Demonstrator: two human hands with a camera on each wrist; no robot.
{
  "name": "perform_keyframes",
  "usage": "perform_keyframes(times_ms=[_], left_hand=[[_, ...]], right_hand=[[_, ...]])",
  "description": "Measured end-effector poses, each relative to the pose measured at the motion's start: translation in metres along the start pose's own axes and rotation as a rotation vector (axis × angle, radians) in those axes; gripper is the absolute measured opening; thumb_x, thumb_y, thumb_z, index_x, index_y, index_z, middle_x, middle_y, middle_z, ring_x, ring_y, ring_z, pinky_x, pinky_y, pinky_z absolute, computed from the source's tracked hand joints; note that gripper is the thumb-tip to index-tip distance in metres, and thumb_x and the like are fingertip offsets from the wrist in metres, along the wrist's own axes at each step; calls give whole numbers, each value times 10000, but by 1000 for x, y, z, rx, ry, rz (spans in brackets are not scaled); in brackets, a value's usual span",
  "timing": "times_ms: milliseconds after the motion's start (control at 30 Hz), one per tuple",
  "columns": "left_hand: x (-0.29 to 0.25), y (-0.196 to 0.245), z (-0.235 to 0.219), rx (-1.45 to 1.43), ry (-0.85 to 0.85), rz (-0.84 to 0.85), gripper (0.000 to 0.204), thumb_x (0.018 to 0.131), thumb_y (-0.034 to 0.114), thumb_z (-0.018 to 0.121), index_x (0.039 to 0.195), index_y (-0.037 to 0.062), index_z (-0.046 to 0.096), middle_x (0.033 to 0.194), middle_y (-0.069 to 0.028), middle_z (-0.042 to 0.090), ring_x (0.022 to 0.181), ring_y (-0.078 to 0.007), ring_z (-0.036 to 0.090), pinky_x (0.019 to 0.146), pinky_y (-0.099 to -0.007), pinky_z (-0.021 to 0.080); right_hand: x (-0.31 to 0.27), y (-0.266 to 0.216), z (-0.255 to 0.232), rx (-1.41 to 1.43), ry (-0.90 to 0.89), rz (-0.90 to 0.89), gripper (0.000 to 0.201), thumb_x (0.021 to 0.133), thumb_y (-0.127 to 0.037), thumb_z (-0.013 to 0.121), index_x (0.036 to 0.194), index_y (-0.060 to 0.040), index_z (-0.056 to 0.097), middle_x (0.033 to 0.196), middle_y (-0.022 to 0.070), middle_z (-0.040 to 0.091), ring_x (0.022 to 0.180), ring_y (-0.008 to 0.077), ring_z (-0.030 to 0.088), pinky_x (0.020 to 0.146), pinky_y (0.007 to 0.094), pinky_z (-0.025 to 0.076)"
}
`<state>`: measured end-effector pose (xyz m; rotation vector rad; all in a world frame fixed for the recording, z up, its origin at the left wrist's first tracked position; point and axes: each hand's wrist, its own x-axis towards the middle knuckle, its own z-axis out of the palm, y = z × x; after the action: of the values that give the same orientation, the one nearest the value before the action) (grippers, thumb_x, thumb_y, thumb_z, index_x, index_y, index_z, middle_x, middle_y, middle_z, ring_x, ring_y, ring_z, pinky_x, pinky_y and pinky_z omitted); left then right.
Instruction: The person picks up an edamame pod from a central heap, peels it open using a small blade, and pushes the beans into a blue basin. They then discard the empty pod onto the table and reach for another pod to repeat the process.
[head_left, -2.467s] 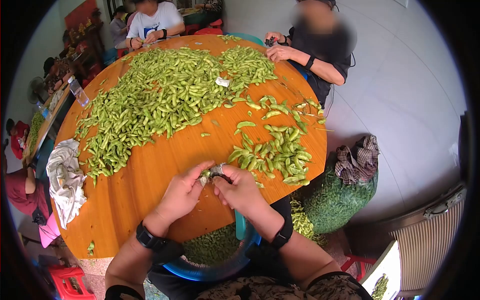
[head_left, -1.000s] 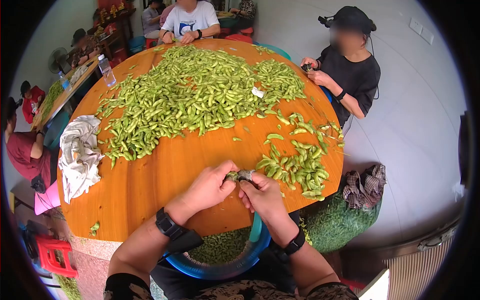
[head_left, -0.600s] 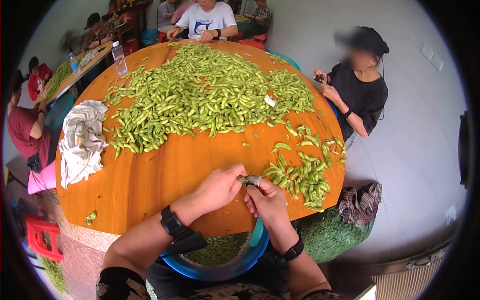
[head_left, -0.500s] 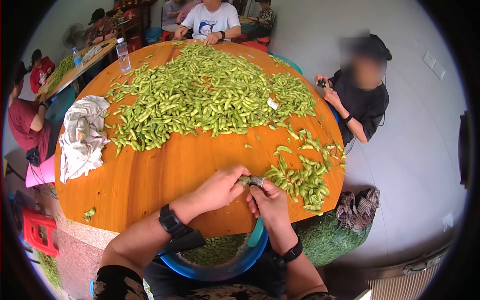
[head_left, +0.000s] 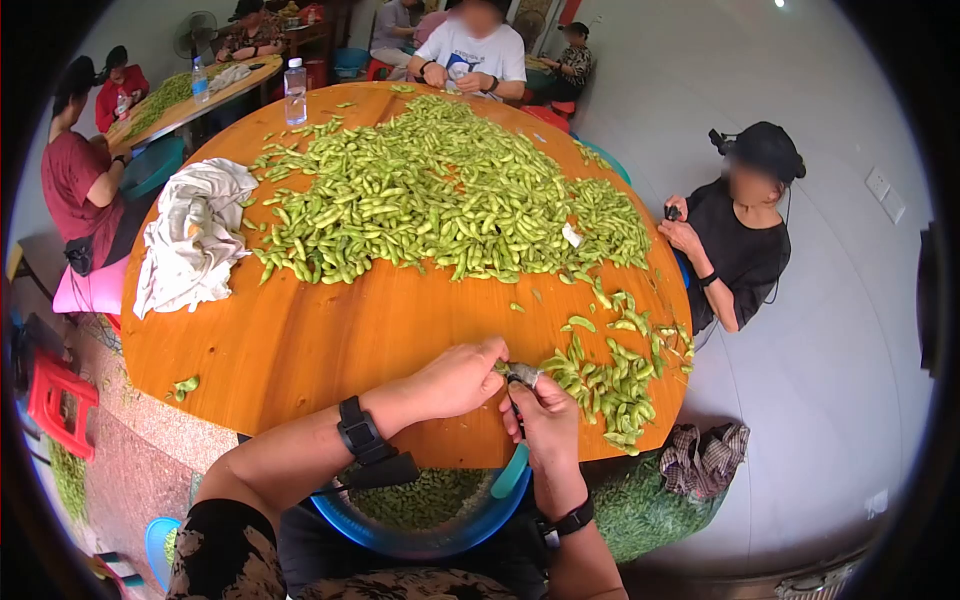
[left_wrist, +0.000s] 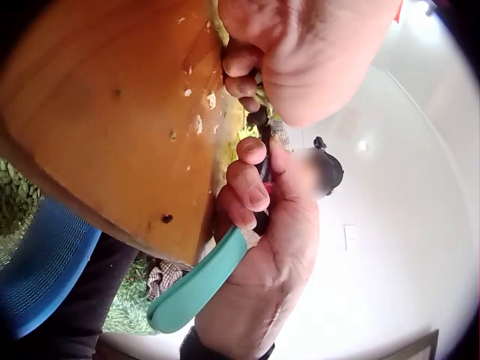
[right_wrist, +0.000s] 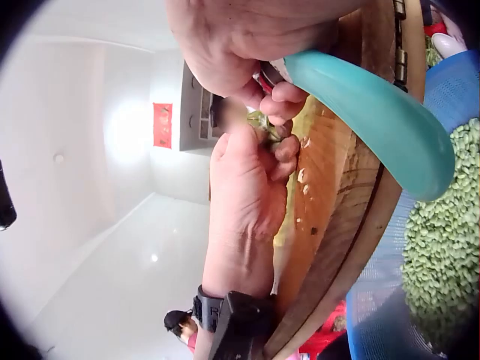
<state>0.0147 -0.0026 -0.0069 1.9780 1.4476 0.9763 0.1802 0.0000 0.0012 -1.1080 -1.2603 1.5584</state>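
Note:
My left hand point(head_left: 452, 382) pinches a green bean pod point(right_wrist: 259, 120) between thumb and fingers, over the front of the round table point(head_left: 230, 360). Close against it, my right hand point(head_left: 552, 418) curls round a tool with a curved teal handle point(right_wrist: 367, 112), which sticks out below the palm. Its working end is mostly hidden by the fingers. A silvery-grey wrap point(head_left: 525, 375) shows at the right fingertips. Below the hands, a blue basin point(head_left: 440, 548) holds shelled green beans point(right_wrist: 442, 240).
A large heap of pods point(head_left: 430, 200) covers the table's far half. A smaller pile of pods point(head_left: 615, 385) lies right of my hands. A white cloth point(head_left: 190, 240) and a water bottle point(head_left: 295, 92) are at left. A green sack point(head_left: 650, 505) stands beside the table.
The head view has shifted, and both hands now appear further right in it. They have stayed together, the left on a pod and the right on the teal-handled tool.

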Motion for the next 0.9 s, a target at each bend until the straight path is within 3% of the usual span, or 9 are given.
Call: perform_keyframes(times_ms=[133,200,233,300,433,500,633,733,900], left_hand=[[2,-14,8,12,62,70,245,871,74,465,1102,-5,491,852,-208,616,815,-357,625,729,-428,487],[7,-20,8,-245,-31,-32,251,894,59,435,1131,-1,491,837,-156,610,770,-246,610,698,-363,477],[8,-21,9,-239,-21,-28,251,894,59,435,1131,-1,491,837,-156,610,770,-246,610,698,-363,477],[10,-21,10,-856,-118,-227,254,913,57,420,1149,8,497,812,-103,595,735,-168,565,681,-314,460],[9,-11,6,-836,-137,-257,245,908,86,460,1137,14,509,801,-92,592,709,-170,554,673,-318,460],[3,-1,4,-187,7,-62,261,897,111,504,1138,13,511,802,-96,600,703,-186,569,664,-331,466],[3,14,3,69,-2,-135,266,865,111,518,1104,-4,528,871,-223,632,815,-359,630,733,-406,493],[4,10,20,193,118,-140,230,864,96,492,1065,-5,540,869,-256,628,843,-418,616,732,-452,500],[-13,23,16,193,203,-205,179,871,72,476,1017,-3,549,848,-252,628,850,-434,607,751,-492,489]], right_hand=[[1,-1,-3,27,-29,2,81,912,-54,576,925,-26,651,643,25,604,439,63,496,365,200,347],[3,-3,-5,61,-39,1,81,910,-55,576,920,-27,651,640,27,603,438,65,495,364,201,348],[3,-4,-6,96,-42,12,81,908,-55,575,915,-28,650,637,28,602,436,67,495,363,202,348],[5,-3,-7,85,-42,10,88,894,-47,566,914,-1,638,664,67,621,431,97,493,371,222,350],[7,3,-13,110,-21,8,84,892,-46,567,905,0,635,667,73,620,431,102,495,366,226,350],[6,3,-13,108,-22,-18,80,890,-43,569,904,-1,635,667,72,620,432,102,496,363,226,348],[5,2,-11,120,-41,-10,64,892,-33,573,876,-20,633,653,48,610,434,80,501,357,213,350],[6,5,-11,106,-44,-14,67,892,-25,568,885,-22,635,652,48,610,436,82,506,355,214,353],[7,6,-20,143,-38,-9,89,890,-30,574,947,-28,641,651,52,612,428,82,502,354,213,357]])
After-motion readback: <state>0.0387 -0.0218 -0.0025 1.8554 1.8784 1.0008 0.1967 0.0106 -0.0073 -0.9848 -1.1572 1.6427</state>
